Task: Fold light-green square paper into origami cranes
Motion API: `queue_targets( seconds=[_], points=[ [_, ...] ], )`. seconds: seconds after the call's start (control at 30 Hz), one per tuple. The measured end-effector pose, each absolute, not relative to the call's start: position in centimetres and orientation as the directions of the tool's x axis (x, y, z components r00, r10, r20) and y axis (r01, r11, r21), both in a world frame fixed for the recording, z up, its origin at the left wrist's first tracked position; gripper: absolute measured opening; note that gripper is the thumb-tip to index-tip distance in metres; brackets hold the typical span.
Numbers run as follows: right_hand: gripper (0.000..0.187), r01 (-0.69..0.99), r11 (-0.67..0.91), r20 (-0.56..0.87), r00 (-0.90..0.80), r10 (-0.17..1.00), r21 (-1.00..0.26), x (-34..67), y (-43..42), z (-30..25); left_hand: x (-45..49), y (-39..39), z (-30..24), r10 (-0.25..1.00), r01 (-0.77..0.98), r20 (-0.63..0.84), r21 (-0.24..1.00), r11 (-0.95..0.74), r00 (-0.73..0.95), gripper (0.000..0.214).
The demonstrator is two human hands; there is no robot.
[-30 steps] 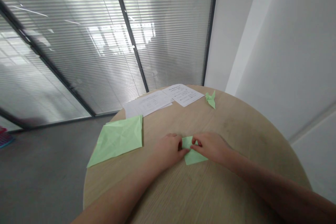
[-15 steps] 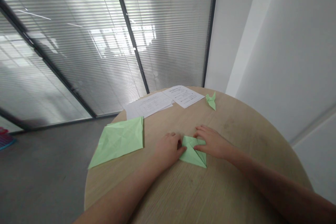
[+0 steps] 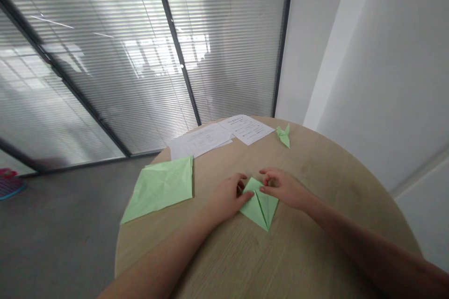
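A folded piece of green origami paper (image 3: pixel 261 208) lies flat on the table in a kite shape. A crease line runs down its middle to a point facing me. My left hand (image 3: pixel 229 196) grips the left side of this paper, thumb on top and the other fingers curled at the edge. At the upper right, my right hand (image 3: pixel 282 188) has its thumb on the paper and its fingers bent around the edge. The fingertips partly cover the upper flaps.
A stack of creased green sheets (image 3: pixel 163 184) lies at the left edge of the round wooden table (image 3: pixel 298 252). Printed white papers (image 3: pixel 245 129) are at the back, beside a small green origami figure (image 3: pixel 283 136). Beyond stand a glass partition with blinds (image 3: pixel 231 56) and a white wall.
The folded paper has turned slightly, so its lower point now faces more toward me. My right fingers have curled in at its upper right edge; my left hand stays at the left side.
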State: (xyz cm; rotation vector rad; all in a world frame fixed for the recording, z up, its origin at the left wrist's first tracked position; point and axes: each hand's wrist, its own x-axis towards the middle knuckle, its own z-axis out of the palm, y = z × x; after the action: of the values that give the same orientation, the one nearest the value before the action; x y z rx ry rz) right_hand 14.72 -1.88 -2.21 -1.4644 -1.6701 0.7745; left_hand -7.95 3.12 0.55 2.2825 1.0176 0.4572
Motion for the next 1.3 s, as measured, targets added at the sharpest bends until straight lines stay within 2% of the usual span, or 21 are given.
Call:
queue_targets(
  seconds=[0.07, 0.13, 0.27, 0.37, 0.5, 0.63, 1.03, 1.3],
  points=[
    [0.03, 0.386, 0.122, 0.121, -0.027, 0.992, -0.914, 14.8, -1.7, -2.7, -7.9, 3.5, 0.1, 0.737, 0.422, 0.029, 0.804, -0.418, 0.675, 0.04],
    [0.036, 0.291, 0.062, 0.058, -0.024, 0.998, -0.955, 14.7, -1.6, -2.9, -7.8, 4.0, -0.5, 0.719, 0.297, -0.014, 0.916, -0.269, 0.695, 0.034],
    [0.037, 0.224, -0.016, -0.02, -0.015, 1.0, -0.974, 14.4, -1.8, -2.6, -7.7, 4.8, -1.4, 0.747, 0.214, -0.083, 0.973, -0.081, 0.66, 0.034],
    [0.057, 0.162, -0.087, -0.095, -0.045, 0.994, -0.983, 14.0, -2.1, -2.2, -7.6, 5.0, -1.4, 0.773, 0.193, -0.103, 0.981, -0.025, 0.626, 0.039],
    [0.048, 0.104, -0.124, -0.133, -0.088, 0.987, -0.987, 13.5, -2.3, -1.9, -7.6, 4.8, -1.0, 0.804, 0.171, -0.069, 0.984, -0.041, 0.591, 0.038],
    [0.047, 0.072, -0.118, -0.123, -0.066, 0.99, -0.99, 13.2, -2.3, -1.9, -7.7, 4.6, -0.8, 0.824, 0.237, -0.071, 0.968, -0.078, 0.562, 0.038],
    [0.039, 0.085, -0.11, -0.121, -0.136, 0.983, -0.99, 13.2, -2.1, -2.3, -7.5, 4.2, -0.9, 0.84, 0.322, -0.041, 0.933, -0.162, 0.542, 0.029],
    [0.033, 0.088, -0.112, -0.122, -0.117, 0.986, -0.99, 13.0, -2.2, -2.1, -7.4, 4.6, -1.7, 0.853, 0.328, -0.033, 0.93, -0.164, 0.522, 0.036]
  ],
)
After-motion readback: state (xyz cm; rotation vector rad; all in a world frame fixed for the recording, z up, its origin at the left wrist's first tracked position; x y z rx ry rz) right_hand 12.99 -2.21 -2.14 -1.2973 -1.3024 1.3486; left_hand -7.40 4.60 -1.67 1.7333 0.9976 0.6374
